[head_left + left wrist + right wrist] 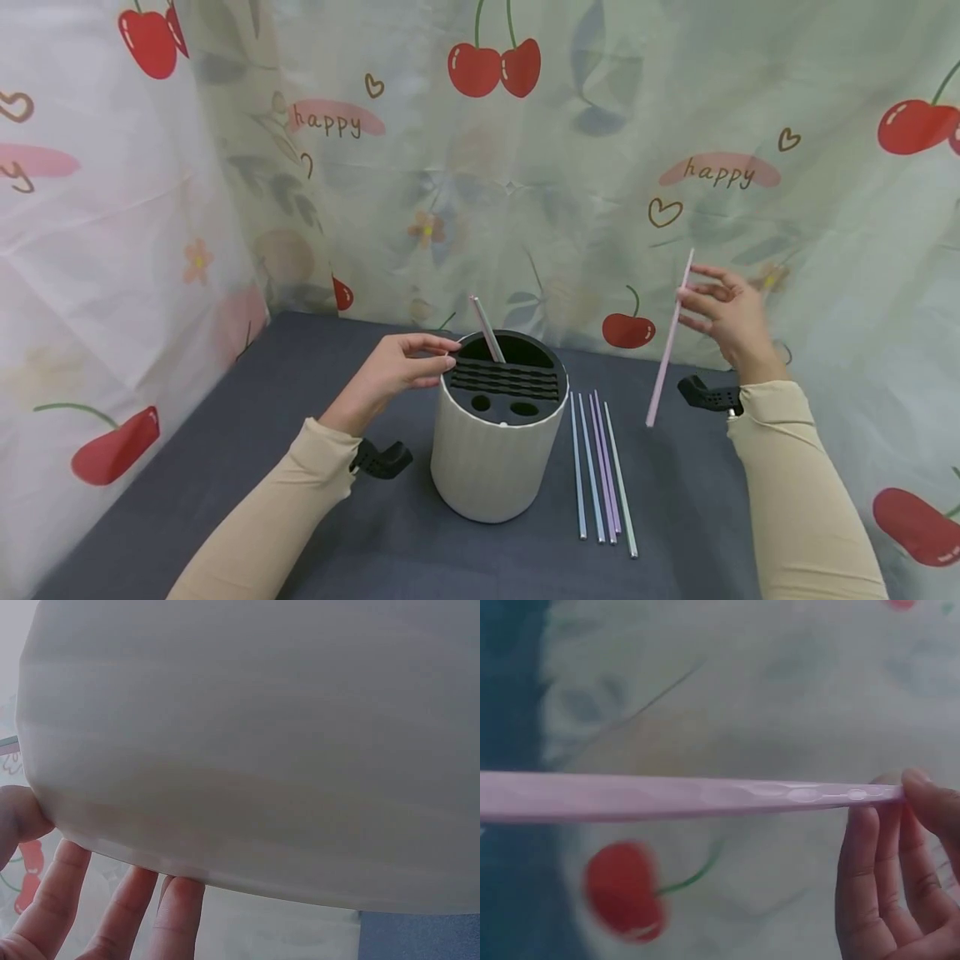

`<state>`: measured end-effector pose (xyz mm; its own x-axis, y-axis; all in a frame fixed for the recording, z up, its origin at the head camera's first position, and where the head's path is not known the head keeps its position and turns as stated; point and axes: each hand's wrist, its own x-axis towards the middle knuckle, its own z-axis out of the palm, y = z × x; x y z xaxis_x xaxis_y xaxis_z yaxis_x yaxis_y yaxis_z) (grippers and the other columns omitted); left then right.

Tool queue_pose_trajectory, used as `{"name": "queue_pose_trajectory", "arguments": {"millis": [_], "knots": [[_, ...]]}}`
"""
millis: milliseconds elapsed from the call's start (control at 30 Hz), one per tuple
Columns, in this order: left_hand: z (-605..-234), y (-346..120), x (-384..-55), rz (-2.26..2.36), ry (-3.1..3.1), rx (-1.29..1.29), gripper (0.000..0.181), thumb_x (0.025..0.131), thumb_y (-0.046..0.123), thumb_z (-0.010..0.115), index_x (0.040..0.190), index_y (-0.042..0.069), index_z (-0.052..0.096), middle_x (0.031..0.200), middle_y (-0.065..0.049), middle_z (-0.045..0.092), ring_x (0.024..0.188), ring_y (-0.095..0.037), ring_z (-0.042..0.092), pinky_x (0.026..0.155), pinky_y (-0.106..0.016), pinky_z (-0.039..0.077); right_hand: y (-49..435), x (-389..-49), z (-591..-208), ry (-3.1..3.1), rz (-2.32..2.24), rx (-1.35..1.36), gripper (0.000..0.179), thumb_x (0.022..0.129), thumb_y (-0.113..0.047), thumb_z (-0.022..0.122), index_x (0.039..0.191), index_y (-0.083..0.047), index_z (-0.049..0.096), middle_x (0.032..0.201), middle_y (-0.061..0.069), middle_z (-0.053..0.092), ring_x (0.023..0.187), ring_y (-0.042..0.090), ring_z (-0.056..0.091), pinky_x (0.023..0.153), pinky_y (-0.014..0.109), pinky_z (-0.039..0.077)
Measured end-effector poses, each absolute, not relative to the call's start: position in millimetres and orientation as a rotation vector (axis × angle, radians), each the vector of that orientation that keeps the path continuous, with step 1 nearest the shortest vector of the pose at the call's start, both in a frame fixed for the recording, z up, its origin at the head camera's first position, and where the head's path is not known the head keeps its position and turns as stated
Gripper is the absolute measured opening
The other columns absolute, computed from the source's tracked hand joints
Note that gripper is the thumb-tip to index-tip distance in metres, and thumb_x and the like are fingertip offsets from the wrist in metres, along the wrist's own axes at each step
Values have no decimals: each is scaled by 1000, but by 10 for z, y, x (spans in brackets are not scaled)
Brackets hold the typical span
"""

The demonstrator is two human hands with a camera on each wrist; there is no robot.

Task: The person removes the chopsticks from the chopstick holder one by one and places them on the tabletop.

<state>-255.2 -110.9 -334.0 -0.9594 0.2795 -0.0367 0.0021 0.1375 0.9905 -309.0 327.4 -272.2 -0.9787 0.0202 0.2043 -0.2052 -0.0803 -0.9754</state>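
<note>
A pink chopstick (670,342) hangs at a slant in the air to the right, its lower end pointing down at the table. My right hand (723,312) pinches it near its upper end between thumb and fingertips. In the right wrist view the chopstick (667,796) shows a faceted, narrowing tip at the fingers. A white ribbed utensil holder (491,467) with a black slotted insert stands upright on the table. My left hand (397,371) touches its left rim with thumb and extended fingers. Two chopsticks (489,332) lean in the holder's rear compartment.
Several blue, purple and pale green chopsticks (600,475) lie side by side on the dark table (360,533), right of the holder. A cherry-printed curtain (510,208) hangs close behind the table and along both sides.
</note>
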Motion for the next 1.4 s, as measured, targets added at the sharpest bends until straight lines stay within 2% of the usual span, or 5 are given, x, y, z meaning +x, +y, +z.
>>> {"name": "queue_pose_trajectory", "arguments": {"millis": [67, 200, 333, 500, 1400], "knots": [[-3340, -1107, -2551, 1914, 2195, 273, 37, 88, 22, 73, 123, 12, 67, 127, -8, 63, 111, -19, 62, 93, -37, 55, 3390, -3153, -3009, -2224, 2109, 107, 33, 91, -4, 66, 117, -21, 59, 87, -9, 67, 78, 5, 68, 68, 26, 60], [-3347, -1103, -2556, 1911, 2200, 283, 38, 87, 23, 73, 123, 12, 67, 127, -7, 63, 111, -19, 62, 93, -37, 55, 3522, -3214, -3552, -2579, 1882, -61, 41, 94, -6, 63, 133, -8, 51, 84, -13, 68, 77, 2, 66, 72, 29, 60], [-3345, -1102, -2556, 1911, 2200, 278, 37, 87, 23, 73, 122, 12, 67, 127, -7, 64, 111, -18, 63, 93, -37, 55, 3527, -3214, -3959, -2766, 1766, -238, 59, 92, -7, 66, 142, 6, 39, 87, -5, 68, 78, 7, 66, 73, 32, 60], [-3336, -1105, -2551, 1912, 2204, 274, 36, 88, 22, 73, 122, 12, 67, 127, -7, 64, 111, -18, 63, 93, -37, 54, 3436, -3191, -4284, -2836, 1719, -365, 55, 89, -3, 68, 137, 8, 45, 88, 5, 68, 75, 14, 66, 67, 32, 60], [-3356, -1105, -2556, 1928, 2193, 280, 37, 87, 21, 73, 122, 11, 67, 127, -8, 63, 110, -18, 63, 92, -37, 55, 3165, -3230, -4625, -2874, 1648, -555, 45, 85, 0, 72, 126, 4, 54, 89, 10, 68, 67, 12, 64, 64, 32, 60]]}}
